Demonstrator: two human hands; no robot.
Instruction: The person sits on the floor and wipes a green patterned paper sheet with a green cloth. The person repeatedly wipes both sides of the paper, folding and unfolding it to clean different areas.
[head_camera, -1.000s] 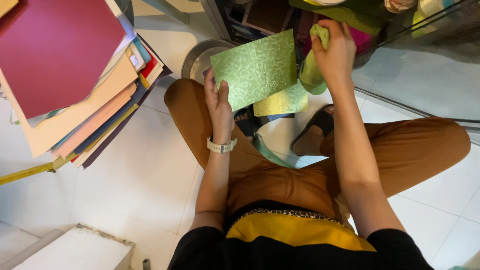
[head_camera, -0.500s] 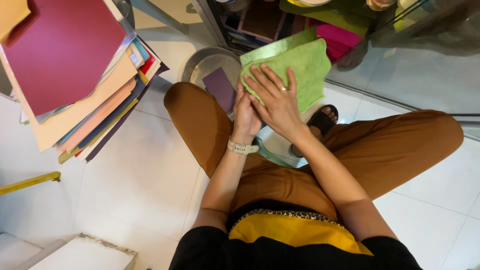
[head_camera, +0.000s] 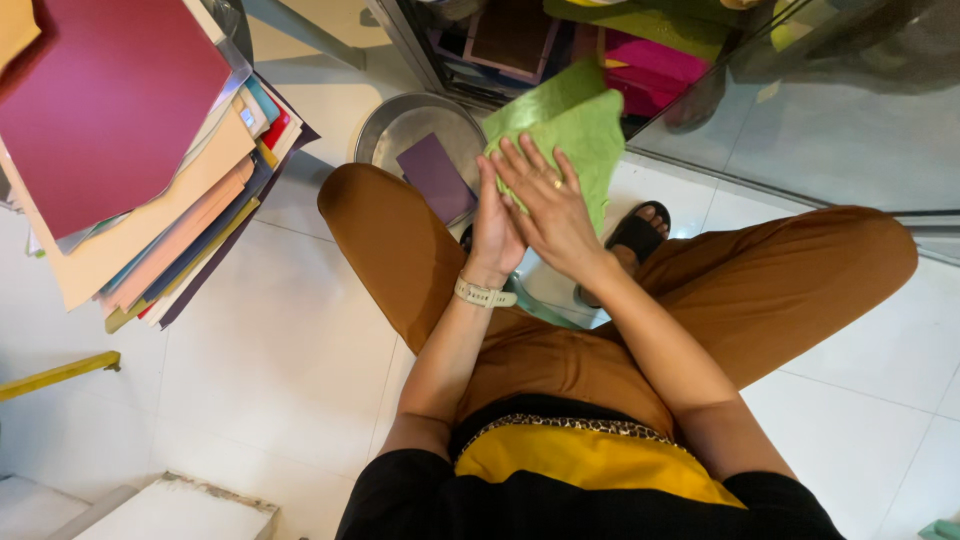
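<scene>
Two bare hands press together on a folded sheet of light green textured paper (head_camera: 578, 135), which is held up in front of the seated person's knees, just above a round silver metal basin (head_camera: 400, 125) on the white tiled floor (head_camera: 290, 340). The right hand (head_camera: 550, 205) lies flat across the sheet's lower part, fingers spread and a ring on one of them; its grip is wide and open-palmed, pushing on the paper rather than closing round it. The left hand (head_camera: 495, 225) is mostly hidden beneath the right one, its palm turned toward the paper, and whether its fingers curl round the sheet's edge cannot be told. A pale beaded bracelet (head_camera: 485, 293) circles the left wrist. Inside the basin rests a dark purple rectangular card (head_camera: 437, 177), just beside the left hand. To the left, well apart from the hands, a fanned stack of coloured paper sheets (head_camera: 150, 170) is topped by a large maroon one. A black sandal (head_camera: 636, 233) shows below the green sheet, between the legs in brown trousers (head_camera: 800, 280).
</scene>
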